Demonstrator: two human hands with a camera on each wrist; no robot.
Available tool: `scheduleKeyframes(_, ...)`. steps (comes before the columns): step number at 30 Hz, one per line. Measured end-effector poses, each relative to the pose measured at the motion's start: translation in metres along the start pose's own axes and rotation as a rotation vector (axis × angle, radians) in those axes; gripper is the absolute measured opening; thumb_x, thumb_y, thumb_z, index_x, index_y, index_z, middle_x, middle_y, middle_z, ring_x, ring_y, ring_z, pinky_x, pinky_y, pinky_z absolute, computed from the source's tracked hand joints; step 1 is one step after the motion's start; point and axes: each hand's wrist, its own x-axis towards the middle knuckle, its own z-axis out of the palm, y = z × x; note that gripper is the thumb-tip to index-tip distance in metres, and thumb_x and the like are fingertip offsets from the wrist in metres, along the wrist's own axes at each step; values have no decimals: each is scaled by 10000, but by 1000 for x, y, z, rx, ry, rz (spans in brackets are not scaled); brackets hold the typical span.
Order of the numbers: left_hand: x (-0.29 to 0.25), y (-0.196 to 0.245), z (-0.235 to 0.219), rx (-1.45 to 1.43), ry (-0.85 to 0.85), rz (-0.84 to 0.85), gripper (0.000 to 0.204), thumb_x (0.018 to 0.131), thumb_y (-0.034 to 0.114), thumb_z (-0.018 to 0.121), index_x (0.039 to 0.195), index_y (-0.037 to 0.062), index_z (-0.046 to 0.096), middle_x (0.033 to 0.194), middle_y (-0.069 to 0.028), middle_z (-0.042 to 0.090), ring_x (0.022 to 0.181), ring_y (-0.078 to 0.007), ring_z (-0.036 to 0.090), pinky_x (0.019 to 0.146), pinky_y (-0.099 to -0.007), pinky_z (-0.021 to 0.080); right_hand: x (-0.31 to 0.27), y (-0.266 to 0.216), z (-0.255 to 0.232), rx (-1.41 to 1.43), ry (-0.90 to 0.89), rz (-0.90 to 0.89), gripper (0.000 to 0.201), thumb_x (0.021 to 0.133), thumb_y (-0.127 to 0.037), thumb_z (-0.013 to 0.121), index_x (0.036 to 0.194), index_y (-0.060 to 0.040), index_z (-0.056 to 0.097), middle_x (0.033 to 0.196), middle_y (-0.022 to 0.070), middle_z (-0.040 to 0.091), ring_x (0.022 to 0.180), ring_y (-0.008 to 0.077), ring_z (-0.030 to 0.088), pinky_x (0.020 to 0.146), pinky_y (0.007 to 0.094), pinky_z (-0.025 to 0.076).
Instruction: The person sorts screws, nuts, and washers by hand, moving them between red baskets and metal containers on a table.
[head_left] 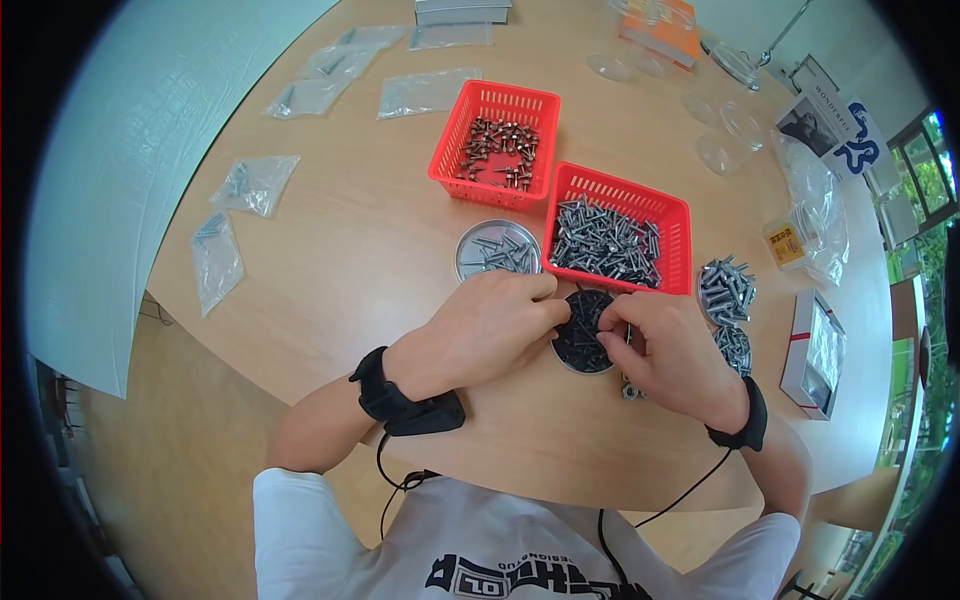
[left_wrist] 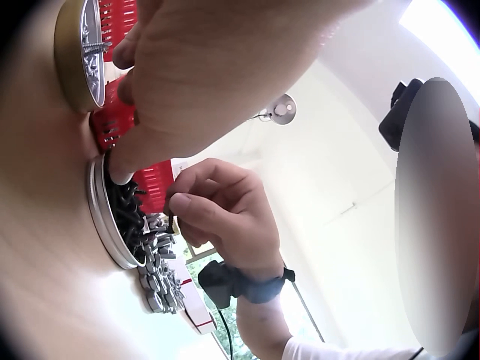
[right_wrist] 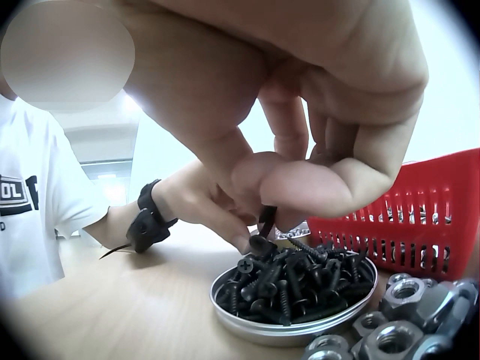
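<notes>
A shallow round metal tin (right_wrist: 251, 328) full of black screws (right_wrist: 292, 281) stands on the table in front of the person. Just above it my right hand (head_left: 680, 345) pinches a black screw (right_wrist: 266, 219) between thumb and index finger. My left hand (head_left: 490, 325) is at the tin's left side, one fingertip right at the rim among the screws in the left wrist view; whether it grips something there I cannot tell. Behind the left hand is another tin (head_left: 463, 262) with silver screws.
Beyond the tins stand two red baskets: a near one (head_left: 683, 240) with silver bolts and a far one (head_left: 436, 165) with brownish fasteners. Silver nuts (right_wrist: 394, 337) and metal parts (head_left: 727, 290) lie right of the black screws. Plastic bags (head_left: 255, 185) lie at left, clear containers (head_left: 725, 130) far right.
</notes>
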Motion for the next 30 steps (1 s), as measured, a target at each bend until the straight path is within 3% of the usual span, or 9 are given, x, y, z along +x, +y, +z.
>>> scheduleKeyframes(5, 0, 2, -4, 17, 2, -13, 167, 815, 143, 758, 941, 53, 694, 857, -82, 603, 771, -282, 637, 650, -399, 517, 4, 5, 6, -2, -11, -57, 88, 843, -31, 688, 898, 14, 636, 791, 186, 659, 774, 381, 659, 682, 443, 513)
scheduleKeyframes(7, 1, 2, -10, 25, 82, 23, 171, 810, 135, 764, 944, 56, 693, 854, -80, 599, 766, -284, 628, 637, -399, 510, 3, 8, 9, 14, 9, -66, 102, 849, -40, 690, 919, 9, 634, 805, 187, 660, 776, 384, 655, 689, 451, 511)
scheduleKeyframes(14, 22, 1, -56, 98, 176, -29, 144, 802, 84, 765, 932, 67, 706, 855, -80, 568, 796, -279, 610, 676, -398, 495, 2, 18, 10, -3, 26, -120, 142, 859, -71, 702, 956, 4, 630, 830, 179, 655, 799, 391, 646, 689, 461, 510)
scheduleKeyframes(20, 65, -13, -64, 192, -4, -87, 114, 827, 97, 726, 912, 22, 724, 979, -126, 555, 847, -303, 618, 732, -445, 512, -3, 13, -13, 13, 72, -105, 114, 860, -58, 690, 946, 1, 645, 847, 166, 646, 795, 383, 639, 705, 451, 514)
scheduleKeyframes(23, 81, -18, -51, 292, -129, -219, 111, 814, 97, 714, 885, 12, 723, 1013, -174, 553, 896, -328, 635, 759, -455, 524, 3, 20, -35, -101, 159, -96, 101, 855, -50, 686, 936, 0, 654, 867, 165, 647, 803, 380, 640, 718, 450, 516)
scheduleKeyframes(30, 95, 0, -32, 379, -143, -357, 152, 737, 70, 736, 837, -17, 662, 1076, -248, 526, 839, -398, 659, 684, -505, 533, 49, 56, -38, -288, 64, -286, 108, 848, -43, 669, 940, -1, 706, 955, 151, 644, 965, 331, 621, 850, 430, 522)
